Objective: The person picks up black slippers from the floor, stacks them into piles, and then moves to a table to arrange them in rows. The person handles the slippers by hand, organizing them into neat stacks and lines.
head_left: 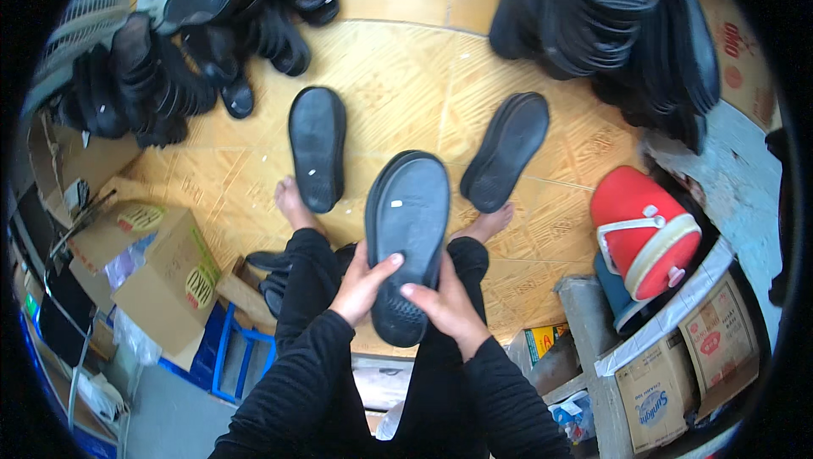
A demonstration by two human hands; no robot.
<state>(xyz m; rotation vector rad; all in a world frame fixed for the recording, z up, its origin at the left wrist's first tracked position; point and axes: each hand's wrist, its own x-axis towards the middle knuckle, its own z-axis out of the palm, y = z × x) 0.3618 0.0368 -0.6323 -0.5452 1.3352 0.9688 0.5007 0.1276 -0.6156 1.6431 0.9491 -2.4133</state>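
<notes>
Between my two hands I hold black shoe soles [410, 213], seemingly stacked together, toe end pointing away from me. My left hand [364, 283] grips the left edge near the heel, its thumb lying on the top face. On the opposite edge my right hand [449, 302] does the same, thumb just below the left one. A small white mark shows on the upper sole. Beyond, on the tiled floor, a black sole [317, 147] lies by my left foot, and another black sole [506, 152], seemingly stacked, lies by my right foot.
Piles of black soles [593, 10] stand at the far right, with more soles [140, 69] at the far left beside a fan [89, 19]. A cardboard box [174, 277] and blue frame [243, 353] are left; a red cooler [639, 222] and cartons [652, 395] are right.
</notes>
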